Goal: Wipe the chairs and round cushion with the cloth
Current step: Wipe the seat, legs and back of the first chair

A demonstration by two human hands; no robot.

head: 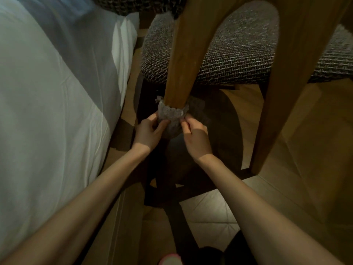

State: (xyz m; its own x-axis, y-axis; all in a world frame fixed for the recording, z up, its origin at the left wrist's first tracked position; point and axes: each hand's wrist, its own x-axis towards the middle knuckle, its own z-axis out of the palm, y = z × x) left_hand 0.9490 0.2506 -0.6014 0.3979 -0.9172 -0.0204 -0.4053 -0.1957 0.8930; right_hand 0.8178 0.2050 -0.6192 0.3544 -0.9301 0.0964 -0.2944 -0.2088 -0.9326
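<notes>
A grey cloth (172,114) is wrapped around the lower part of a wooden chair leg (178,64). My left hand (148,131) pinches the cloth from the left side. My right hand (194,136) pinches it from the right. Both hands sit low, near the floor. Behind the leg is the chair's woven grey seat (235,52). A second wooden leg (282,96) of the same chair frame comes down on the right. The foot of the wrapped leg is hidden by the cloth and my hands.
A bed with a white sheet (47,111) fills the left side, close to the chair. The floor (296,150) is wood parquet, with dark shadow under the chair. A pink object (170,260) shows at the bottom edge.
</notes>
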